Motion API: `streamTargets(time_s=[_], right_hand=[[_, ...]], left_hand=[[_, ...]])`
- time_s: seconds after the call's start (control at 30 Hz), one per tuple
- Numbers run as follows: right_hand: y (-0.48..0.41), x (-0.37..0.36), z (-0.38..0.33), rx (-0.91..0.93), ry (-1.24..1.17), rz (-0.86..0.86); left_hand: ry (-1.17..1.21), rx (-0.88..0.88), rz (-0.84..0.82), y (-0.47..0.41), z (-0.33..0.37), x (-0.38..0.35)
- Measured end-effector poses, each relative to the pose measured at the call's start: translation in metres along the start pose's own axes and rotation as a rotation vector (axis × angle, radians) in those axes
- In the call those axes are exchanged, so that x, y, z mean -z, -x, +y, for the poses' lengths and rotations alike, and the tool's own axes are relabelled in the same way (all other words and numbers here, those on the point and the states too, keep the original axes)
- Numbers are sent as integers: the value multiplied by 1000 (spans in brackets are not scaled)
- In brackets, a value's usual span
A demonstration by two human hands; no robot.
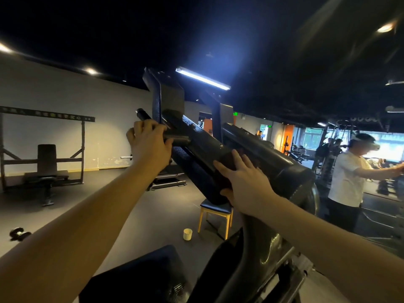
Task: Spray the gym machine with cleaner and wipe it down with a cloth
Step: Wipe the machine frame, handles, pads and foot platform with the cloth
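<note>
The black gym machine has two long padded arms slanting up toward the ceiling. My left hand grips a short black handle bar on the left side of the near pad, fingers curled round it. My right hand lies lower on the same pad, its straight fingers pressing a dark reddish cloth flat against the padding while the thumb reaches under the pad's edge. Most of the cloth is hidden beneath my palm. No spray bottle is in view.
A yellow-legged chair and a white cup stand on the floor below the pads. A bench rack stands at the left wall, with a dumbbell on the floor. A person in a white shirt stands at the right.
</note>
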State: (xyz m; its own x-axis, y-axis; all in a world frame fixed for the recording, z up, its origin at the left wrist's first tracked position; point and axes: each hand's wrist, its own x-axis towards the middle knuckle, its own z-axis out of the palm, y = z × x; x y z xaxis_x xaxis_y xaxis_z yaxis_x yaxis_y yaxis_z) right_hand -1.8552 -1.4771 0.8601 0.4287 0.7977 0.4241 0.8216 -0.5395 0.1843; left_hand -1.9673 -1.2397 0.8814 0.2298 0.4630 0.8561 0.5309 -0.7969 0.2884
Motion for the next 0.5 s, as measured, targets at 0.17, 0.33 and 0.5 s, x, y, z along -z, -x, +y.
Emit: streamTargets(time_s=[0.17,0.33,0.5], right_hand=[[-64,17,-8,30,-61,-53],[-122,23,-15,23,-151,-90],[-160,37,-27,34,-327,-113]], left_hand=[[0,-45,-7,-3,-10,-3],[38,-53,23,-2,-16,-12],[30,-53,15,2,-18,-11]])
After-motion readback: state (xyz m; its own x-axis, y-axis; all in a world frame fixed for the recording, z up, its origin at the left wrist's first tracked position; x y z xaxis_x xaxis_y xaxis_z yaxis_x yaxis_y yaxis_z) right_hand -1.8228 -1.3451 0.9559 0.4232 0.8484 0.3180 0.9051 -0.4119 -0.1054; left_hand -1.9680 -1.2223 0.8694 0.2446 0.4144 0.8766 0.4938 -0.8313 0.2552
